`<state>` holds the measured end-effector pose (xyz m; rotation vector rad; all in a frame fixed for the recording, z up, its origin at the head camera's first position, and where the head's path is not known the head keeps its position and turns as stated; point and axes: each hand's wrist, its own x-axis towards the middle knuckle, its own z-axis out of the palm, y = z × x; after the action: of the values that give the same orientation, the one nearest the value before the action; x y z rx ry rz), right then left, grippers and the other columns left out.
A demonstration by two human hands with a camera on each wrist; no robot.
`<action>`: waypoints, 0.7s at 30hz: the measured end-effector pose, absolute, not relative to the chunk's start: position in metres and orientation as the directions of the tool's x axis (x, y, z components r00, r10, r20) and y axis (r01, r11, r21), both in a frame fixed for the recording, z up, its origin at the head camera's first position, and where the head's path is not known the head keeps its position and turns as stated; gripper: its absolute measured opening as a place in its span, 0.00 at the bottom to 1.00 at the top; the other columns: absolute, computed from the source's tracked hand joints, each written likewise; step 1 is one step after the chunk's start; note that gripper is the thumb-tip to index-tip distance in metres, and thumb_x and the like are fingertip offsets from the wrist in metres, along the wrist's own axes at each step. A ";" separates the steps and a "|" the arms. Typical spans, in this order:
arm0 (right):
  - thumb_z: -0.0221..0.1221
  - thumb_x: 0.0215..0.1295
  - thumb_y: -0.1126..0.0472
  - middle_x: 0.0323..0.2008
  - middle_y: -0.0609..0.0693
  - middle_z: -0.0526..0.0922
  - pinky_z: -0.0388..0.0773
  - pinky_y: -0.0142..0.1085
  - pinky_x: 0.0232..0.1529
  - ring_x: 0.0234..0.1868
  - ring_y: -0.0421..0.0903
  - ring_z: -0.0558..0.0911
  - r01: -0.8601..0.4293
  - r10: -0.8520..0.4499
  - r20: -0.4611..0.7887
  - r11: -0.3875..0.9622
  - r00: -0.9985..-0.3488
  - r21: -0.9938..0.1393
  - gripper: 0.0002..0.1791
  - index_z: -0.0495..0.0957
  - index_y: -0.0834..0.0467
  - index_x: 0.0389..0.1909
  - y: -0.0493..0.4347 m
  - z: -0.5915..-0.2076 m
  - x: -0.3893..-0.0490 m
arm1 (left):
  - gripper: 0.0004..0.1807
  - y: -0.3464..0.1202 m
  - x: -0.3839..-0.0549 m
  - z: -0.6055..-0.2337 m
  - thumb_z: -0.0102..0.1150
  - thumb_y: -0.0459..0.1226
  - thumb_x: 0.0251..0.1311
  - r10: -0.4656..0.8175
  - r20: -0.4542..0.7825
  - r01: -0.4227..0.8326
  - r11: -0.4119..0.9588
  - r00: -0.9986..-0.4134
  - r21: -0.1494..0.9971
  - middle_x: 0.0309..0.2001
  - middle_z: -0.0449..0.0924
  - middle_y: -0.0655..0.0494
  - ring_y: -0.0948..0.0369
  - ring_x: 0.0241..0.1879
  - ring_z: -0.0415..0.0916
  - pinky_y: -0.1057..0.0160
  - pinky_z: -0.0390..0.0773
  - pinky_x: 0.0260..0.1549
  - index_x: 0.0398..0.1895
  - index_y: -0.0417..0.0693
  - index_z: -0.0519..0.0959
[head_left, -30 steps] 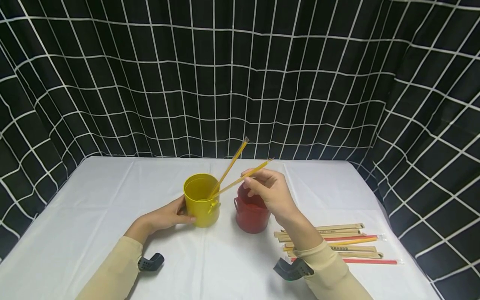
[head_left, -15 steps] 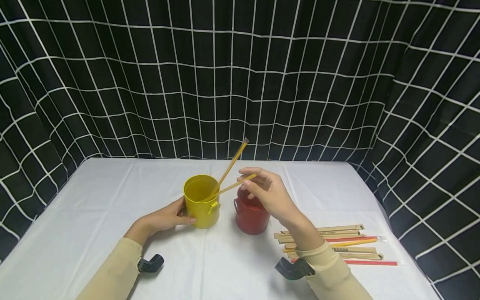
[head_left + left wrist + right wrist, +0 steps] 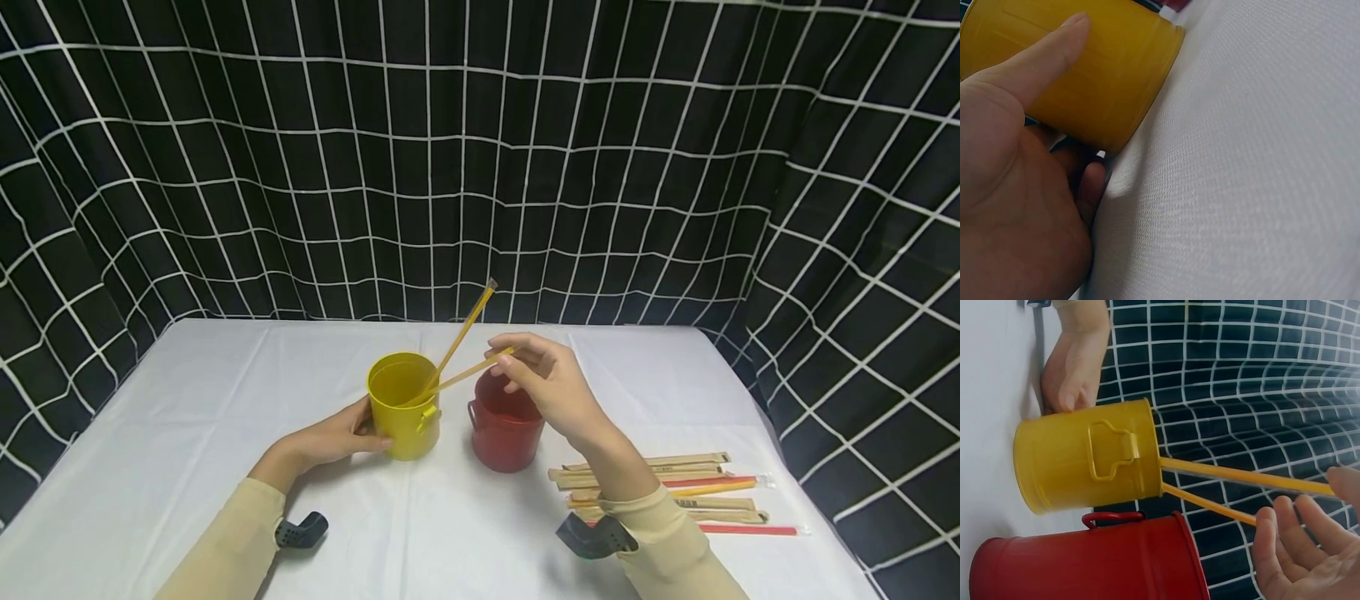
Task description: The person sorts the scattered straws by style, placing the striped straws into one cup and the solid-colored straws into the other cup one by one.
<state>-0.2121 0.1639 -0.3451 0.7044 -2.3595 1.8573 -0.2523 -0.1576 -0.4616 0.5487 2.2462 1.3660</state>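
A small yellow metal bucket [image 3: 412,429] stands upright on the white-covered table. My left hand [image 3: 330,435] holds its left side, with the thumb [image 3: 1054,56] along the wall near the base. Out of the bucket's right side leans a yellow straw [image 3: 459,340] with a clear wrapper end. A second yellow straw [image 3: 472,371] lies lower over the same rim. My right hand [image 3: 555,387] pinches its upper end between thumb and fingers. Beneath that hand is a red bucket [image 3: 504,446], its opening partly covered. In the right wrist view, the thumb [image 3: 1344,484] overlaps the straw's end.
To the right lie several paper-wrapped straws [image 3: 720,504], with a red straw [image 3: 750,530] and a yellow straw [image 3: 731,485] among them. My right forearm passes over their left ends. A black curtain with a white grid [image 3: 480,167] hangs behind the table.
The right hand's straw has slid down and left, deeper into the yellow bucket. That hand shifted slightly left, then back right. The left hand still holds the bucket in place.
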 end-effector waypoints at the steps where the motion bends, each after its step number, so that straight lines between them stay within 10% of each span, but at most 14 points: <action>1: 0.55 0.73 0.65 0.53 0.67 0.82 0.85 0.31 0.42 0.45 0.44 0.85 -0.384 -0.314 0.319 0.173 -0.894 -0.907 0.17 0.76 0.67 0.58 0.165 -0.345 -0.212 | 0.52 -0.158 -0.252 -0.462 0.67 0.47 0.63 0.548 -0.172 0.099 0.430 -0.819 0.897 0.83 0.44 0.46 0.43 0.82 0.39 0.36 0.38 0.79 0.82 0.52 0.44; 21: 0.54 0.75 0.64 0.44 0.40 0.85 0.85 0.29 0.40 0.43 0.39 0.85 -0.430 -0.220 0.394 0.148 -0.892 -0.891 0.14 0.78 0.64 0.56 0.195 -0.330 -0.217 | 0.53 -0.159 -0.253 -0.463 0.67 0.47 0.63 0.563 -0.174 0.098 0.419 -0.808 0.903 0.83 0.42 0.45 0.43 0.82 0.39 0.36 0.38 0.79 0.83 0.52 0.42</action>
<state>-0.2166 0.1955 -0.3302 0.6430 -2.2450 1.8364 -0.2528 -0.1593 -0.4629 0.5605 2.2230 1.3694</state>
